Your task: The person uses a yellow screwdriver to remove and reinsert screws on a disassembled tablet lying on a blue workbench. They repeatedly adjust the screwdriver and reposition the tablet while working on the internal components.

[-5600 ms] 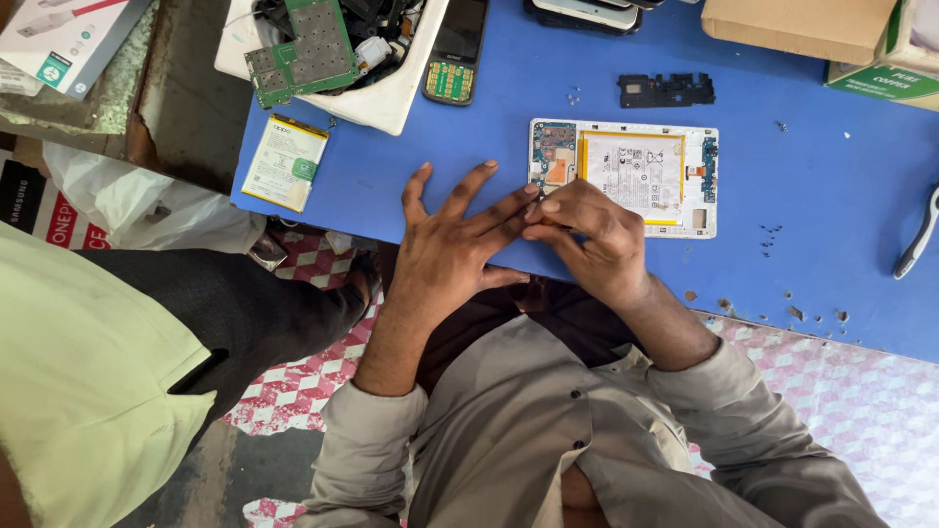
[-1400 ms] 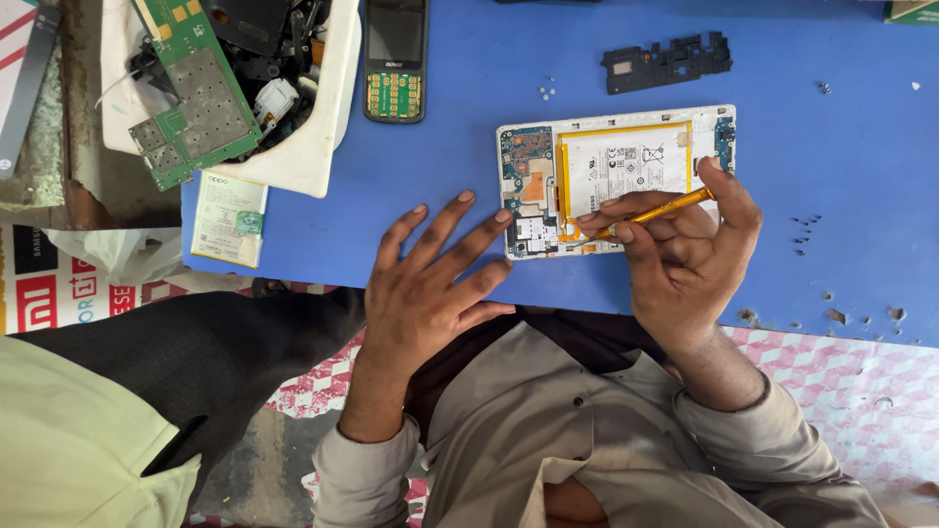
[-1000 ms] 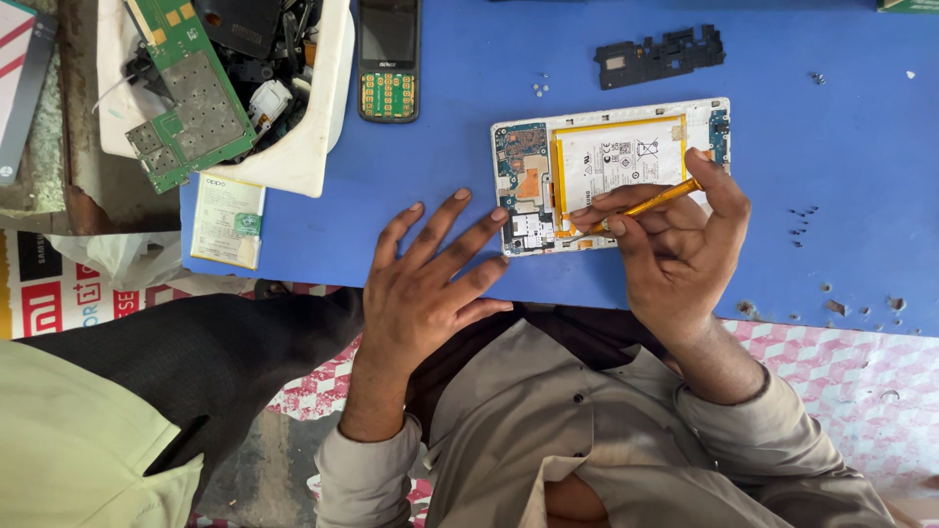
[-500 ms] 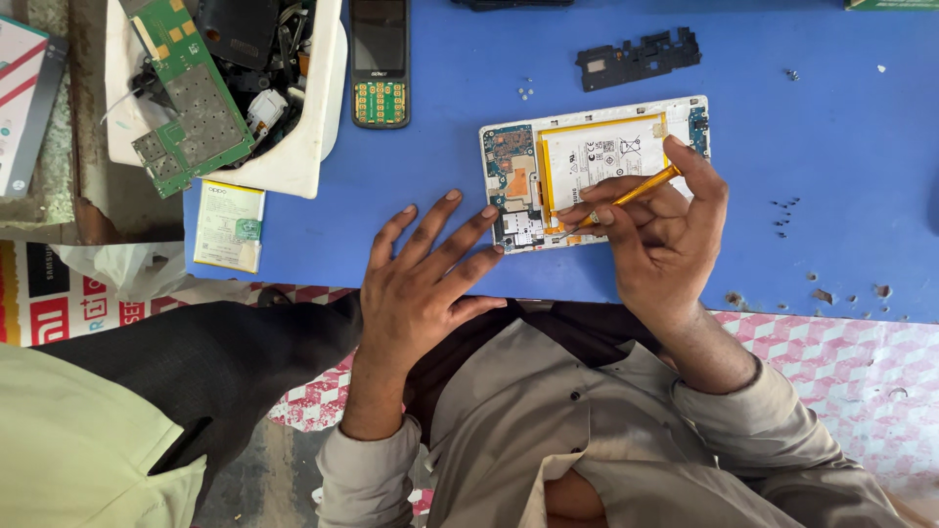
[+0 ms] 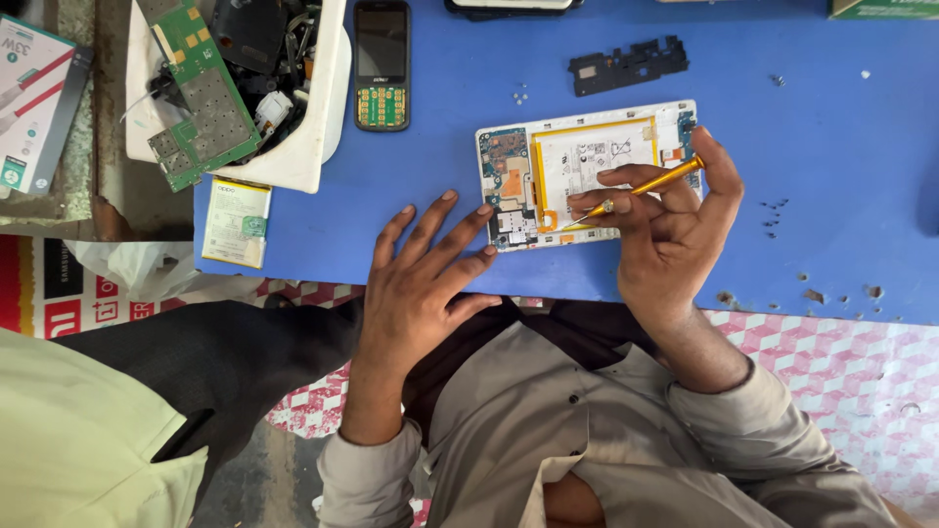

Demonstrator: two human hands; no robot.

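While the right hand (image 5: 675, 235) grips a slim yellow-handled metal screwdriver (image 5: 641, 192) between thumb and fingers, the tool lies at a shallow angle across the opened white tablet (image 5: 585, 171). The screwdriver tip points toward the lower left of the large white battery (image 5: 597, 161), near the yellow frame line that borders it. The tablet lies flat, back cover off, on the blue tabletop (image 5: 841, 147), close to the near edge. A blue-green circuit board with an orange patch (image 5: 509, 181) occupies the left end of the tablet.

The left hand (image 5: 421, 284) is open, fingers spread, palm down on the blue tabletop. Its fingertips (image 5: 486, 209) touch the left end of the tablet near the circuit board. It holds nothing.

A black plastic inner frame piece (image 5: 628, 65) lies beyond the tablet, well apart from it. Small loose screws (image 5: 520, 94) lie between the tablet and a black keypad phone (image 5: 381, 64). A white plastic tub (image 5: 313, 117) at the table's left end holds a green circuit board (image 5: 196, 93) and mixed dark parts. A flat pale-yellow battery pack (image 5: 235, 223) lies just beside the tub, at the table corner. More small screws (image 5: 775, 213) lie to the right of the right hand.
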